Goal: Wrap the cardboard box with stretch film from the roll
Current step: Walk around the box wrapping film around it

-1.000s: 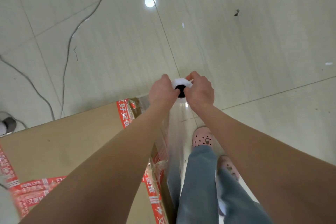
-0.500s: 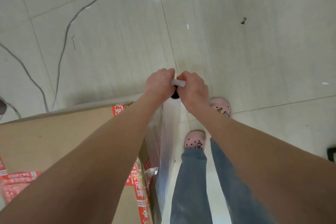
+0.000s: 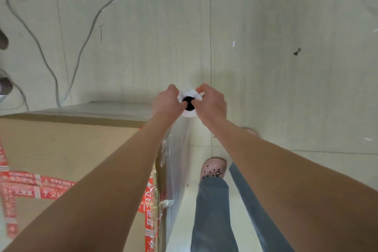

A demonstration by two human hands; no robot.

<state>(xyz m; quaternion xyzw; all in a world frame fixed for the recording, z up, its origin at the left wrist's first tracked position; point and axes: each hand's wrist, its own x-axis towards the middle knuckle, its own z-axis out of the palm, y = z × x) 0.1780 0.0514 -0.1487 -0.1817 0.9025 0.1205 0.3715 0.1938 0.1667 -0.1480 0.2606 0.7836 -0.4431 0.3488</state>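
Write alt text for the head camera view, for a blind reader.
A person's left hand and right hand grip the top of an upright stretch film roll at the corner of a large cardboard box sealed with red tape. From the roll, clear film stretches along the box's side; the floor is pale tile.

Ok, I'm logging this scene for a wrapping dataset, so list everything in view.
box: one, brown, lower left
tape: several strips, red, on the box top and right edge
roll: one, white with black core, centre, between the hands
film: one sheet, clear, from the roll down the box's right side
cables: two, grey, floor at upper left
floor: pale tiles, all around
shoe: one, pink, floor right of the box
jeans: blue, lower centre
left hand: grips the roll's left side
right hand: grips the roll's right side
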